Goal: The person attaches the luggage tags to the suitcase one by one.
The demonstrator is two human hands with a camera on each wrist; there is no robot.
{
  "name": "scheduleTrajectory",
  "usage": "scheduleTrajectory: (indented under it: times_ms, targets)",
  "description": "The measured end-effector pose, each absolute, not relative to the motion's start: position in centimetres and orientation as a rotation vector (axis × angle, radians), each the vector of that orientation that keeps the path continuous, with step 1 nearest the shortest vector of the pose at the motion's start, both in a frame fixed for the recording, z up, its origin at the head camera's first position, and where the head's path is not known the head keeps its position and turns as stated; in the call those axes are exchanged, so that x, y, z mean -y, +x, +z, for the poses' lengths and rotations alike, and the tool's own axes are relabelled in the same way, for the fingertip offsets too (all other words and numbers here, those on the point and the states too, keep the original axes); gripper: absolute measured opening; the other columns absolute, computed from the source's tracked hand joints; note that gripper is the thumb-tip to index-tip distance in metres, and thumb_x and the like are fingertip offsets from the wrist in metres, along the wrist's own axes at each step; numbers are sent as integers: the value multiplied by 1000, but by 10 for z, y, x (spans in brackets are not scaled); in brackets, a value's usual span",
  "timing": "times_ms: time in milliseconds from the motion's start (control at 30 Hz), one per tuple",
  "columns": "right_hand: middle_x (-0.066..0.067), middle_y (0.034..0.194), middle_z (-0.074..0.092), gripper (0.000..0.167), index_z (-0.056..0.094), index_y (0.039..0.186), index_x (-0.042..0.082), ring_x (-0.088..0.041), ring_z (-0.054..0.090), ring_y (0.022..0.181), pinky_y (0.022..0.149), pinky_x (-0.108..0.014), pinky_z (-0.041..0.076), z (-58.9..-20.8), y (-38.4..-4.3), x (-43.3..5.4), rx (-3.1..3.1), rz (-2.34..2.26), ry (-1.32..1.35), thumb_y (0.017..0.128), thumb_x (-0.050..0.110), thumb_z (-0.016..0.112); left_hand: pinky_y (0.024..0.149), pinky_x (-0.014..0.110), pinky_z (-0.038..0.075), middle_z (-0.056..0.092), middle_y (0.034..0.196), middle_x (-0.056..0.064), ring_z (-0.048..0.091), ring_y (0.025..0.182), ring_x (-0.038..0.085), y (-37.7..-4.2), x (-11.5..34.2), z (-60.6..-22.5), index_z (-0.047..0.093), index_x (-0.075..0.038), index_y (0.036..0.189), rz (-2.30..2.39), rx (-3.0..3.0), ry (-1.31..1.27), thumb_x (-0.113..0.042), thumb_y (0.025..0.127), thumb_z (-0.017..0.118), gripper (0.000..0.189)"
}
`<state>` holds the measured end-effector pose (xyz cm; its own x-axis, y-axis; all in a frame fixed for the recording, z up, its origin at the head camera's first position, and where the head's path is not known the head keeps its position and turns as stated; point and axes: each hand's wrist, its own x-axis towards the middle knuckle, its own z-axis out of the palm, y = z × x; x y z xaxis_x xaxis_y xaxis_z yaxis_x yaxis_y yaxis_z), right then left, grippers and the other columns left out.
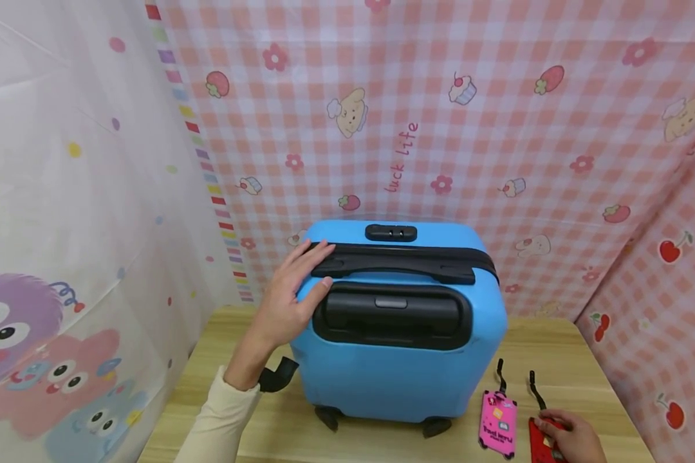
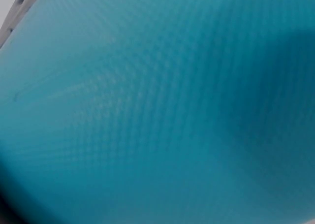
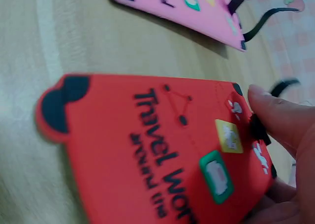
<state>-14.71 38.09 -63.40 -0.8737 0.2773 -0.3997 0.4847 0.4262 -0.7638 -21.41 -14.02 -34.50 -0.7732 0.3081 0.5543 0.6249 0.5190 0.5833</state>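
Note:
A blue hard-shell suitcase (image 1: pixel 382 379) stands upright on the wooden table, its black carry handle and recessed pull handle facing up and forward. My left hand (image 1: pixel 292 302) rests on its upper left corner, fingers extended over the edge near the black handle. Blue shell fills nearly all of the left wrist view. At the lower right, my right hand (image 1: pixel 573 440) pinches a red luggage tag (image 3: pixel 118 170) by its strap end, thumb on the front face. Raised lettering and small sticker shapes show on the tag. Beside it lies a pink luggage tag (image 1: pixel 498 421) with a black strap.
The light wooden table (image 1: pixel 231 360) extends around the suitcase. A pink checked curtain (image 1: pixel 440 141) hangs close behind, and a white cartoon-print curtain (image 1: pixel 64 193) covers the left side. More checked cloth with cherries (image 1: pixel 672 251) borders the right.

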Motion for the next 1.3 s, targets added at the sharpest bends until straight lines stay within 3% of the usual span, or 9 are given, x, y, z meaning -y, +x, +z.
scheduleTrajectory:
  times_ms: [200, 333, 500, 667, 800, 1067, 1200, 1300]
  targets:
    - [-7, 89, 71, 49, 71, 118, 2, -15, 59, 72, 59, -32, 49, -633, -146, -387, -2408, -1458, 685, 81, 33, 81, 118, 60, 19, 44, 154, 2, 24, 149, 27, -212, 139, -345, 50, -19, 147, -1142, 2383, -764, -26, 99, 57, 49]
    - [-13, 102, 73, 54, 74, 114, 5, -17, 62, 84, 69, -34, 53, -633, -147, -394, -2375, -1431, 698, 77, 43, 82, 118, 59, 18, 43, 155, 0, 24, 150, 25, -211, 139, -346, 50, -21, 147, -1145, 2390, -759, -27, 99, 56, 49]
    - [-12, 103, 73, 63, 76, 111, 7, -31, 64, 96, 78, -45, 53, -631, -147, -397, -2340, -1399, 717, 72, 56, 82, 118, 60, 18, 43, 155, 0, 23, 150, 24, -211, 139, -346, 49, -22, 147, -1152, 2392, -756, -27, 99, 56, 49]
    - [-18, 112, 69, 59, 71, 121, 7, -27, 66, 91, 74, -42, 54, -628, -144, -393, -2265, -1437, 632, 77, 43, 83, 117, 61, 18, 43, 155, 1, 23, 150, 26, -212, 139, -347, 50, -21, 147, -1151, 2388, -757, -27, 99, 57, 49]
    - [-24, 120, 64, 57, 67, 126, 5, -27, 66, 96, 78, -42, 55, -623, -143, -390, -2212, -1499, 587, 78, 31, 83, 118, 59, 19, 43, 154, 1, 25, 149, 26, -212, 138, -346, 51, -21, 146, -1150, 2380, -758, -27, 99, 57, 49]
    - [-5, 98, 70, 39, 74, 106, 8, -21, 63, 83, 71, -38, 53, -618, -142, -387, -2219, -1496, 628, 78, 33, 84, 117, 61, 17, 44, 154, 2, 25, 149, 28, -211, 138, -346, 51, -19, 146, -1160, 2366, -750, -25, 98, 57, 48]
    - [-10, 103, 69, 44, 73, 111, 7, -23, 63, 86, 74, -39, 54, -615, -142, -387, -2215, -1470, 615, 77, 33, 85, 117, 61, 17, 44, 154, 2, 25, 149, 27, -211, 138, -345, 51, -20, 146, -1172, 2362, -749, -26, 98, 58, 48]
    - [-11, 102, 69, 41, 72, 114, 6, -24, 64, 85, 75, -41, 56, -613, -140, -389, -2179, -1508, 574, 79, 24, 83, 118, 60, 17, 44, 154, 1, 25, 149, 27, -211, 138, -344, 51, -20, 146, -1163, 2364, -751, -26, 98, 57, 48]
